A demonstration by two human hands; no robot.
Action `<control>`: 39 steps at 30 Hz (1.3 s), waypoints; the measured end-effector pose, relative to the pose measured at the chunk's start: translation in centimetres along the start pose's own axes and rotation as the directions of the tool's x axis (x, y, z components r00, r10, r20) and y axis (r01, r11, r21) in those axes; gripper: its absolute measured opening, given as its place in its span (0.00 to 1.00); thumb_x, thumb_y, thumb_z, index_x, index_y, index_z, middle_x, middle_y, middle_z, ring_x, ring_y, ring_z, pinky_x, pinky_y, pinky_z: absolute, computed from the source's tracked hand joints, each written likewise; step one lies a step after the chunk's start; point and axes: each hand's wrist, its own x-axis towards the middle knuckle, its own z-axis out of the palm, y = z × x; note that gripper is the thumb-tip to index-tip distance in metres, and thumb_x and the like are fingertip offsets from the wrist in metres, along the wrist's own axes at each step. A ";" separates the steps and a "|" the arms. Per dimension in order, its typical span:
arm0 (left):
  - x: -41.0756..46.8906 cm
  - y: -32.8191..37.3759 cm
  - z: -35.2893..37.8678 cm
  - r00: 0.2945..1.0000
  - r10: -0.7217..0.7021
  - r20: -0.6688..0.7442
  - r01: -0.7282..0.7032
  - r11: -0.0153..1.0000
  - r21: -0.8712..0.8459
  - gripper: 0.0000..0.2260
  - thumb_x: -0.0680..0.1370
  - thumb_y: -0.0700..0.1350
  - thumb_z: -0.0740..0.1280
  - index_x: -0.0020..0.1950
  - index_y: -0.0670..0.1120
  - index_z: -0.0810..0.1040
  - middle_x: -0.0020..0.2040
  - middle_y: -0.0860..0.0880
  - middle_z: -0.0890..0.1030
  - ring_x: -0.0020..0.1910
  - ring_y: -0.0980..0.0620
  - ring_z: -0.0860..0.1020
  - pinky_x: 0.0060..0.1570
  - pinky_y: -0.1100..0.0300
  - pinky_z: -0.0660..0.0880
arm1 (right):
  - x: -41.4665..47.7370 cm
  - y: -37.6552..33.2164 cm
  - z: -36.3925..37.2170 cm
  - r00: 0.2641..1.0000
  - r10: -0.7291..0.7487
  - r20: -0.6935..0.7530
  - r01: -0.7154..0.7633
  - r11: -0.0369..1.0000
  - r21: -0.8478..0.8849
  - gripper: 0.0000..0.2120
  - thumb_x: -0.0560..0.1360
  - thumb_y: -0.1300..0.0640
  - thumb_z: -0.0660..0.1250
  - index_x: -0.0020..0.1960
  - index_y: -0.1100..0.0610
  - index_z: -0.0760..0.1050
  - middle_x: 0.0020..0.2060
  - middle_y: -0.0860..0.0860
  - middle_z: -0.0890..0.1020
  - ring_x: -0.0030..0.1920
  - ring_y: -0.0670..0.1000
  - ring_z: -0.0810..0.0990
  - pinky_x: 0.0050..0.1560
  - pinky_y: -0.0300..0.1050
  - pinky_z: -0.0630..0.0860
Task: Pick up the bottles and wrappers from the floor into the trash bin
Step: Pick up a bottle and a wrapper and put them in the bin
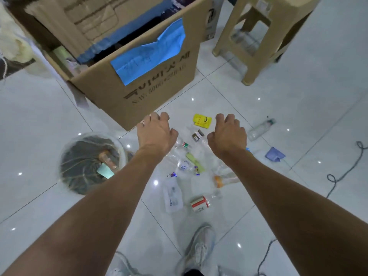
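Head view: I am holding my left hand (156, 130) and right hand (228, 134) loosely curled and empty above bottles and wrappers right of the trash bin (65, 154); I should grab the orange-capped bottle (226, 179) by its body.

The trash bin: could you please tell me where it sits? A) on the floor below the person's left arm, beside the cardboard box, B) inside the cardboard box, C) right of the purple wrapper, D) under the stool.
A: the trash bin stands on the floor under the left forearm, near the cardboard box.
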 end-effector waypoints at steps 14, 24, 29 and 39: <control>4.2 -2.5 18.6 0.997 0.012 0.077 -0.011 1.000 -0.009 0.19 0.77 0.50 0.61 0.67 0.46 0.68 0.60 0.44 0.73 0.59 0.43 0.71 0.54 0.49 0.67 | 2.8 3.4 17.0 0.996 0.065 0.065 -0.067 0.997 0.023 0.24 0.75 0.51 0.61 0.69 0.57 0.62 0.61 0.58 0.71 0.60 0.60 0.71 0.53 0.53 0.69; 2.6 -7.6 33.1 0.972 -0.073 0.223 0.069 0.997 0.027 0.21 0.78 0.51 0.61 0.69 0.45 0.65 0.60 0.44 0.72 0.58 0.44 0.71 0.51 0.49 0.71 | 3.0 4.1 30.8 0.980 0.104 0.170 -0.100 0.994 -0.035 0.29 0.75 0.47 0.62 0.71 0.56 0.57 0.61 0.59 0.70 0.61 0.61 0.71 0.56 0.55 0.70; 0.7 -8.2 38.3 0.921 -0.132 0.367 0.150 0.988 -0.020 0.29 0.76 0.56 0.67 0.71 0.45 0.61 0.63 0.42 0.68 0.62 0.43 0.68 0.51 0.48 0.73 | 2.5 3.6 35.0 0.975 0.053 0.215 -0.047 0.998 -0.032 0.30 0.74 0.45 0.63 0.71 0.55 0.57 0.61 0.58 0.70 0.59 0.60 0.72 0.54 0.55 0.70; -2.4 -7.4 45.4 0.819 -0.301 0.489 0.398 0.911 -0.106 0.43 0.67 0.49 0.79 0.72 0.44 0.54 0.63 0.41 0.65 0.59 0.41 0.72 0.51 0.48 0.75 | -1.1 4.7 41.0 0.960 -0.068 0.273 0.082 0.996 -0.039 0.33 0.74 0.42 0.61 0.73 0.55 0.57 0.61 0.58 0.71 0.60 0.59 0.72 0.57 0.56 0.70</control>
